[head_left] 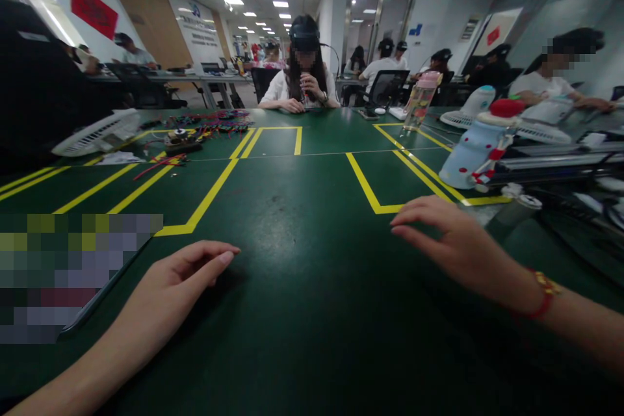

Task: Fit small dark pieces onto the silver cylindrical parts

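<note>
My left hand [182, 276] is low over the green tabletop [292, 312], left of the middle. Its fingers are curled and the thumb lies close to the index finger; nothing shows between them. A flat device [104, 296] with a blurred-out surface is beside that hand, on its left. On the other side, my right hand [453, 247], with a red and gold bracelet [546, 292] at the wrist, hovers with fingers stretched forward and no object in it. A grey-green cylindrical container [517, 214] stands just beyond this hand.
Yellow tape [214, 195] marks the table. Wires and small parts [209, 123] lie far left near a white fan [100, 133]. A blue bottle [468, 149], clear bottle [422, 104] and dark rails [550, 162] occupy the right side. Opposite sits a person [302, 78].
</note>
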Motion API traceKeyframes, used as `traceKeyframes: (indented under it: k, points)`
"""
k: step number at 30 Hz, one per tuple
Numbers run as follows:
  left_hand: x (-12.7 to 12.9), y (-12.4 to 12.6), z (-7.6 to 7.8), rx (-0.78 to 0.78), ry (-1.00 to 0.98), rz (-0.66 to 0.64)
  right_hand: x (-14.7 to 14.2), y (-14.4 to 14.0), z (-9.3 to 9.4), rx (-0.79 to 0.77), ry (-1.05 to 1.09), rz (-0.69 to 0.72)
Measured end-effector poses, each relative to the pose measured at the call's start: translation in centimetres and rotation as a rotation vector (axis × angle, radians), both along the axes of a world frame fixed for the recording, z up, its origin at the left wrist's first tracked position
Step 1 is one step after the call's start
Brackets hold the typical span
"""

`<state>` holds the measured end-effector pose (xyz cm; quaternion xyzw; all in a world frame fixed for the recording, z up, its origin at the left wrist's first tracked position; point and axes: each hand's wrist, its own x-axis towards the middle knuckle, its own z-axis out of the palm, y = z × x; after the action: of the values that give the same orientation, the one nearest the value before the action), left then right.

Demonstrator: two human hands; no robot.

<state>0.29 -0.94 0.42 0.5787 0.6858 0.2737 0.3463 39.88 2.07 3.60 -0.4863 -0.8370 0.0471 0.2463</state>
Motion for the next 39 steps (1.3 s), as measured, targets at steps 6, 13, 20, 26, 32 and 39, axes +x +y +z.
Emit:
traceKeyframes:
  k: [6,13,20,26,32,39]
  points:
    - [0.5,-0.1,0.6,-0.033,0.034,0.002,14.2,1.2,2.1,0.144,-0.384,-0.735]
    - [0.4,-0.4,0.7,-0.054,0.046,-0.017,16.2,1.5,2.3,-0.159,-0.347,-0.982]
    - [0.6,-0.3,0.8,-0.068,0.072,-0.027,18.0,1.8,2.3,-0.158,-0.333,-1.042]
    - [0.8,-0.3,1.0,-0.05,0.063,-0.033,18.8,2.2,2.1,-0.193,-0.348,-1.015]
    - [0.8,-0.4,1.0,-0.04,0.074,-0.045,17.3,2.0,2.6,-0.191,-0.233,-1.083]
    - [0.8,-0.3,0.9,-0.035,0.084,-0.048,17.1,1.6,2.4,-0.302,-0.008,-0.99]
